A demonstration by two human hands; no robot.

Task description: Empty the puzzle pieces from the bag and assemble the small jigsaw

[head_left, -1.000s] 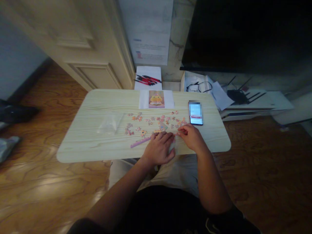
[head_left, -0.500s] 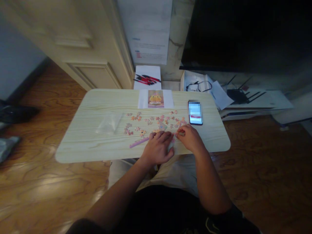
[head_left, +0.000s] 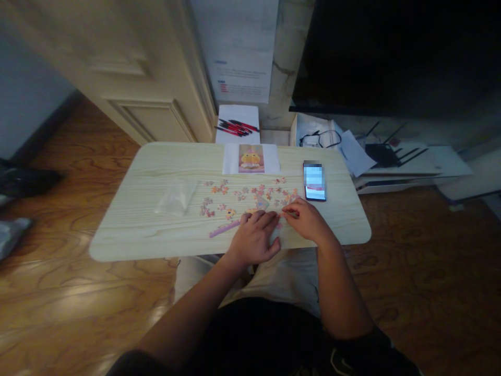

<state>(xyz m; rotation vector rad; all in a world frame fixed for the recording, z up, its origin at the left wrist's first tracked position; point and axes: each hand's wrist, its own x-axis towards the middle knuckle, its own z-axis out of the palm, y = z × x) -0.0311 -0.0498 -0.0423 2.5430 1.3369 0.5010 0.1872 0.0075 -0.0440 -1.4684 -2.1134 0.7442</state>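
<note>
My left hand [head_left: 255,239] lies palm down near the table's front edge, fingers stretched over part of a jigsaw. A joined purple strip of puzzle pieces [head_left: 224,228] runs out to its left. Just right of those fingertips, my right hand [head_left: 308,220] pinches a small puzzle piece, mostly covered by the fingertips. Loose pink and orange puzzle pieces [head_left: 222,189] are scattered beyond both hands. Above my left fingers shows a partly joined section with a greyish corner [head_left: 262,202]. Whatever lies under my left palm is hidden.
A printed sheet with a yellow figure [head_left: 251,158] lies at the table's far edge. A phone [head_left: 314,181] is on the right, a clear plastic bag [head_left: 176,199] on the left. Behind the table are red pens [head_left: 237,128] on a white box and a black router [head_left: 381,155].
My right hand has shifted very slightly and its fingers have turned a little beside the left fingertips. The left hand stays put over the jigsaw.
</note>
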